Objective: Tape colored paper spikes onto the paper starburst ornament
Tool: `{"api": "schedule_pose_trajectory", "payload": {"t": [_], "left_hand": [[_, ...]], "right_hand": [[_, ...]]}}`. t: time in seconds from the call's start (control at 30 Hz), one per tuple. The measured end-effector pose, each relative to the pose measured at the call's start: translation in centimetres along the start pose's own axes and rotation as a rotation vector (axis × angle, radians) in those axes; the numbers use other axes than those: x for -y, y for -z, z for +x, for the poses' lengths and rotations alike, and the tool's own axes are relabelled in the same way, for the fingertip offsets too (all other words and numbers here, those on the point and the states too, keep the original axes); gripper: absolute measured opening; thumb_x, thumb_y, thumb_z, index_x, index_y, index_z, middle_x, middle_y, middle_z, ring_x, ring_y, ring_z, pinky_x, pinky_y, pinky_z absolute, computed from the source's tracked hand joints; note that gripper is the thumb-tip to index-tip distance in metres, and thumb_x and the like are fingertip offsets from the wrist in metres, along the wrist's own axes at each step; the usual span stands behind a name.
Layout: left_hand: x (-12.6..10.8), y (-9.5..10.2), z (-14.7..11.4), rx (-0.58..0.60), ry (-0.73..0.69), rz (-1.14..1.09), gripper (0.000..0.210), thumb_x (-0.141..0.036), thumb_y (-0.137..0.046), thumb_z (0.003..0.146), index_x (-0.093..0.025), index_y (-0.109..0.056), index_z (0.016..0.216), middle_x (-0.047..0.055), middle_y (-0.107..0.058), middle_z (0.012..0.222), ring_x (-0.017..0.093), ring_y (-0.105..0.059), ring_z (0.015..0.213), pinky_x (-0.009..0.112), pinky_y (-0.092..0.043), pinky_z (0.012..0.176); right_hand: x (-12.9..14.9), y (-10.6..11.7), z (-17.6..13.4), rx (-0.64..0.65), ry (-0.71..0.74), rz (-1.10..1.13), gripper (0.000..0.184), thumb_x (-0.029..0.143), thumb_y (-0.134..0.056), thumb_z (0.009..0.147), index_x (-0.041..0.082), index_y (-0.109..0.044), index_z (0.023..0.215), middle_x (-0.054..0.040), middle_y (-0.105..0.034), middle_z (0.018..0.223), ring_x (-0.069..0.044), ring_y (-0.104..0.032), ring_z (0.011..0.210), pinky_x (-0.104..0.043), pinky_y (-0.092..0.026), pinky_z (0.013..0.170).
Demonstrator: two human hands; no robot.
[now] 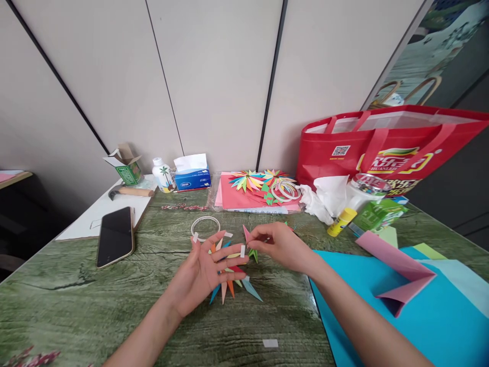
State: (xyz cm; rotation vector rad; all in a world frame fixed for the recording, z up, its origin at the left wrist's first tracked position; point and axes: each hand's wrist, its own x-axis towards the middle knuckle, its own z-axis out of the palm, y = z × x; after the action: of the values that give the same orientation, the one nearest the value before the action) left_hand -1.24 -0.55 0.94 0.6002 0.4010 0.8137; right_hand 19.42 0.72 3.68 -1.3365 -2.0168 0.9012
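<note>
My left hand is open, palm up, its fingers spread. Small white tape pieces cling to its fingertips and thumb. Partly hidden under it lies a star of folded coloured paper points. My right hand is closed in a pinch just right of the left fingertips; what sits between thumb and forefinger is too small to make out. A pink paper point and a green paper point show beside the pinch. Behind the left hand lies a roll of white tape.
Blue paper sheets and a folded pink sheet lie right. A glue stick, red bag, finished paper stars and tissue pack stand behind. A phone and hammer lie left. A tape strip lies in front.
</note>
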Motion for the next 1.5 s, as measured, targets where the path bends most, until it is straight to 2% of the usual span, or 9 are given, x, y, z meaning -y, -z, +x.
{"api": "schedule_pose_trajectory", "payload": {"t": [0.1,0.3,0.57,0.67,0.9,1.13,1.27,1.4,1.5], "left_hand": [[0.1,-0.1,-0.1,0.066,0.023,0.032,0.055,-0.053,-0.016,0.086,-0.017,-0.051,0.109,0.017,-0.069,0.098,0.036,-0.060,0.099,0.060,-0.032,0.087],[0.4,-0.1,-0.7,0.195,0.035,0.095,0.051,-0.051,-0.024,0.086,-0.017,-0.053,0.110,0.015,-0.070,0.091,0.037,-0.061,0.094,0.058,-0.034,0.084],[0.6,-0.6,-1.1,0.244,0.183,0.260,0.046,-0.052,-0.043,0.081,-0.015,-0.053,0.108,0.017,-0.070,0.087,0.031,-0.065,0.082,0.050,-0.041,0.079],[0.6,-0.7,-1.1,0.234,0.220,0.292,0.045,-0.051,-0.040,0.082,-0.013,-0.058,0.099,0.018,-0.070,0.088,0.031,-0.065,0.082,0.049,-0.042,0.079],[0.8,-0.8,-1.2,0.224,0.250,0.329,0.045,-0.049,-0.044,0.082,-0.010,-0.062,0.093,0.019,-0.069,0.090,0.030,-0.065,0.082,0.047,-0.045,0.077],[0.5,-0.9,-0.5,-0.026,0.086,0.285,0.048,-0.052,-0.028,0.086,-0.016,-0.050,0.107,0.015,-0.069,0.088,0.027,-0.068,0.071,0.041,-0.047,0.068],[-0.1,-1.0,-0.3,-0.197,-0.119,0.340,0.040,-0.046,-0.036,0.086,-0.022,-0.040,0.117,0.012,-0.065,0.101,0.025,-0.068,0.065,0.038,-0.049,0.060],[-0.2,-1.0,-0.3,-0.365,-0.312,0.449,0.040,-0.032,-0.052,0.082,-0.026,-0.038,0.119,0.009,-0.059,0.112,0.022,-0.068,0.071,0.031,-0.050,0.057],[0.0,-0.9,-0.2,-0.411,-0.364,0.489,0.047,-0.027,-0.060,0.077,-0.027,-0.039,0.118,0.008,-0.057,0.112,0.024,-0.067,0.080,0.034,-0.052,0.064]], "right_hand": [[0.3,-0.4,0.2,-0.065,0.010,0.088,0.013,0.021,-0.053,0.077,0.015,-0.065,0.074,-0.0012,-0.065,0.069,-0.012,-0.054,0.062,-0.021,-0.040,0.057],[0.7,-0.6,0.0,-0.009,0.000,0.254,0.014,0.025,-0.055,0.076,0.015,-0.065,0.080,-0.0020,-0.064,0.074,-0.012,-0.055,0.064,-0.023,-0.044,0.058],[2.0,-1.3,-0.4,0.085,0.101,0.403,0.018,0.027,-0.053,0.081,0.018,-0.066,0.090,-0.0028,-0.065,0.090,-0.014,-0.058,0.080,-0.025,-0.047,0.068],[2.4,-1.9,-0.6,0.113,0.133,0.448,0.018,0.029,-0.059,0.078,0.019,-0.066,0.091,-0.0027,-0.065,0.093,-0.014,-0.059,0.081,-0.026,-0.047,0.071],[3.0,-2.6,-1.0,0.038,0.188,0.400,0.009,0.026,-0.061,0.077,0.019,-0.066,0.077,-0.0020,-0.066,0.088,-0.015,-0.060,0.085,-0.033,-0.041,0.084],[2.1,-1.3,-0.3,-0.171,0.155,0.376,0.013,0.025,-0.053,0.081,0.017,-0.059,0.073,-0.0026,-0.063,0.080,-0.013,-0.058,0.076,-0.026,-0.045,0.069],[0.2,-0.8,0.3,-0.326,0.048,0.097,0.017,0.021,-0.051,0.080,0.019,-0.054,0.096,-0.0027,-0.062,0.084,-0.014,-0.059,0.072,-0.026,-0.046,0.065],[-0.8,-2.2,0.6,-0.214,-0.179,-0.346,0.048,0.017,-0.058,0.077,0.015,-0.041,0.122,-0.0100,-0.061,0.094,-0.021,-0.062,0.075,-0.031,-0.045,0.065],[-0.6,-3.8,0.7,-0.160,-0.341,-0.508,0.067,0.024,-0.062,0.075,0.009,-0.028,0.131,-0.0173,-0.059,0.099,-0.029,-0.061,0.087,-0.034,-0.045,0.068]]}}
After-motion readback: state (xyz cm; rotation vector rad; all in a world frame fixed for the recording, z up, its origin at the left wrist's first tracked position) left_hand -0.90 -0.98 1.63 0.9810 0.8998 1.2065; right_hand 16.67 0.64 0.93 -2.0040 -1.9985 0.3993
